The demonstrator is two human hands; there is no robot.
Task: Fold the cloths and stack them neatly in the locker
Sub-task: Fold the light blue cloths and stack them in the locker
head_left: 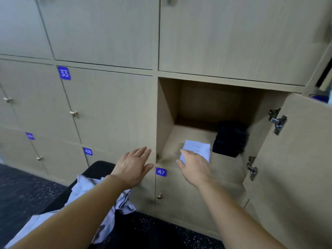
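Observation:
The open locker holds a folded white cloth on its floor near the front. My right hand reaches in over the cloth's near edge; whether it holds the cloth is unclear. A folded black stack lies to the cloth's right, deeper inside. My left hand hovers with straight fingers in front of the locker's left frame, holding nothing. Loose white cloths lie crumpled on a black bench under my left forearm.
The locker's door swings open to the right, with metal hinges on its inner edge. Shut locker doors numbered 33, 48 and 47 surround the opening. A dark speckled floor lies below.

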